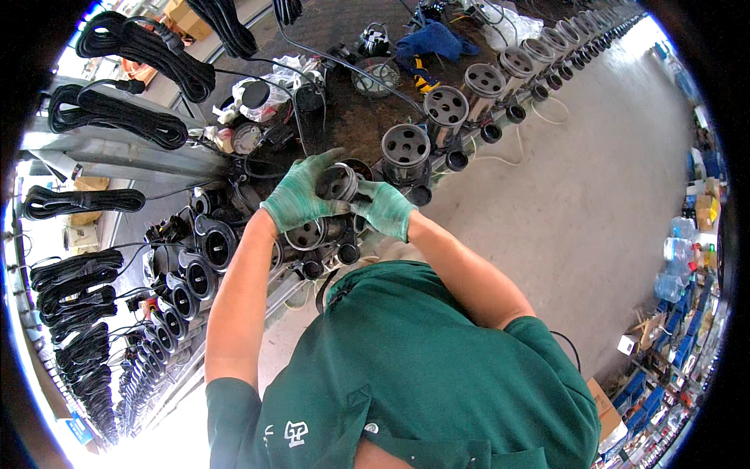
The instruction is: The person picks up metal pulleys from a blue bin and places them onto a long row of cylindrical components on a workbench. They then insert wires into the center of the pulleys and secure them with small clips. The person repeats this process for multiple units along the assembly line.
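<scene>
Green knitted gloves covered both hands. The left hand [299,199] was closed around a round grey metal cap with holes in its face [337,183], fingers curled over its top and thumb beneath. The right hand [384,208] gripped the same cap from its right side, fingers wrapped against the rim. The cap was held just above a cylindrical dark metal pump body [306,234] standing at the near edge of the dark, soiled worktop [344,117]; whether cap and body touched could not be told.

To the right of the hands, a row of identical steel cylinders with perforated round tops [405,145] ran along the worktop edge toward the far upper right, each with a short black outlet pipe [456,161] at its base. To the left, a row of black round pump housings with open mouths [199,277] continued toward the lower left.

Behind the hands, a blue cloth [433,39] and clear plastic bags [508,23] lay on the worktop. Bundles of coiled black cable [117,113] hung at the left on a grey metal rail [125,160]. Grey concrete floor [594,180] extended to the right, with clear plastic bottles [676,258] and cardboard boxes [707,207] along its far edge. The person wore a dark green short-sleeved shirt [422,375].
</scene>
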### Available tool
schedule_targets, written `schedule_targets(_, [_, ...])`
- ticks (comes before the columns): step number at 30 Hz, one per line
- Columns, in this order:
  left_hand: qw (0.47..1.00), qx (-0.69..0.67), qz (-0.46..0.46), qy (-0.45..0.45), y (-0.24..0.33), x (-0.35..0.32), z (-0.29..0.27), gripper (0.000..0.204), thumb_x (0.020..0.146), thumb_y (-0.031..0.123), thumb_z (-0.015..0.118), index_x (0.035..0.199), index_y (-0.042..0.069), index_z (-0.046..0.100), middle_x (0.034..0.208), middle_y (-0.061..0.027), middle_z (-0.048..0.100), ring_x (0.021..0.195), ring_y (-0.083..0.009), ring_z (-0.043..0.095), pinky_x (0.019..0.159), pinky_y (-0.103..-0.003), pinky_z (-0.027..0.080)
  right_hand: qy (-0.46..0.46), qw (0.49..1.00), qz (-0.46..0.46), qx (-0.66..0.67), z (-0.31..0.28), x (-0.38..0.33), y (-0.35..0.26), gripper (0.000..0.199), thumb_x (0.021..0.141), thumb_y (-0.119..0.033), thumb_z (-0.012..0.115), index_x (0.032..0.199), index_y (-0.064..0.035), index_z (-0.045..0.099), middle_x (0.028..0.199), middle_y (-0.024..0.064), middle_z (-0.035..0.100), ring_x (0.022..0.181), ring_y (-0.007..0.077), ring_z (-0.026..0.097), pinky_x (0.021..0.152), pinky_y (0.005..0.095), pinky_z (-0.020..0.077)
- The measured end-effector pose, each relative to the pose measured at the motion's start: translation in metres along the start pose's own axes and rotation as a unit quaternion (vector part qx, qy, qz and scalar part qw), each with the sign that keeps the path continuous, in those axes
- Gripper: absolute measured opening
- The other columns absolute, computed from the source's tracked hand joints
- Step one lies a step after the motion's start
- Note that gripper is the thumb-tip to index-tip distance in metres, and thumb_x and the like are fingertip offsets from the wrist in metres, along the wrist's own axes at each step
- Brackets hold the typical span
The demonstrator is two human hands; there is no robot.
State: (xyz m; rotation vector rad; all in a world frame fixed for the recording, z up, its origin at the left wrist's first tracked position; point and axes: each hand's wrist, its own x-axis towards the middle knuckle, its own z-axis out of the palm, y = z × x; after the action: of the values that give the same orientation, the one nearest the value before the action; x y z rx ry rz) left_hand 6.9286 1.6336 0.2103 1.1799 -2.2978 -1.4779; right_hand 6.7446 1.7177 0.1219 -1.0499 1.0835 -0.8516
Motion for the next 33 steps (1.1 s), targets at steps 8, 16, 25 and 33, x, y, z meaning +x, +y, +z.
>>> schedule_targets(8, [0.949, 0.308, 0.062, -0.033, 0.003, 0.001, -0.013, 0.106, 0.060, 0.035, 0.091, 0.153, 0.011, 0.045, 0.146, -0.0195, 0.052, 0.133, -0.0405, 0.047, 0.117, -0.047, 0.036, 0.081, 0.992, 0.057, 0.084, 0.004, 0.002, 0.006, 0.035, 0.101, -0.011, 0.063, 0.136, -0.0055, 0.060, 0.104, 0.0081, 0.072, 0.074, 0.0150, 0.063, 0.067, 0.0309, 0.0518])
schedule_targets(16, [0.874, 0.444, 0.163, -0.109, 0.005, 0.025, 0.003, 0.094, 0.061, 0.017, 0.088, 0.147, 0.015, 0.052, 0.145, -0.0131, 0.054, 0.132, -0.0394, 0.051, 0.115, -0.048, 0.040, 0.189, 0.980, -0.048, -0.048, -0.022, -0.009, 0.039, 0.040, 0.094, 0.005, 0.057, 0.133, -0.0054, 0.056, 0.112, 0.0076, 0.067, 0.096, 0.0143, 0.058, 0.089, 0.0287, 0.0495])
schedule_targets(25, [0.758, 0.552, 0.275, -0.212, 0.009, 0.055, 0.011, 0.072, 0.077, 0.018, 0.079, 0.145, 0.021, 0.055, 0.153, -0.0133, 0.047, 0.139, -0.0363, 0.048, 0.114, -0.045, 0.043, 0.192, 0.977, 0.001, 0.091, -0.040, -0.039, 0.028, 0.041, 0.094, 0.005, 0.060, 0.134, -0.0039, 0.052, 0.118, 0.0083, 0.066, 0.105, 0.0148, 0.059, 0.095, 0.0300, 0.0486])
schedule_targets(33, [0.890, 0.433, -0.013, -0.141, 0.024, 0.047, 0.029, 0.101, 0.070, 0.030, 0.090, 0.157, 0.018, 0.040, 0.160, -0.0234, 0.035, 0.141, -0.0430, 0.045, 0.114, -0.047, 0.044, 0.186, 0.974, 0.010, 0.126, -0.059, -0.041, 0.050, 0.036, 0.095, 0.002, 0.061, 0.130, -0.0051, 0.055, 0.117, 0.0070, 0.066, 0.101, 0.0142, 0.059, 0.091, 0.0302, 0.0501])
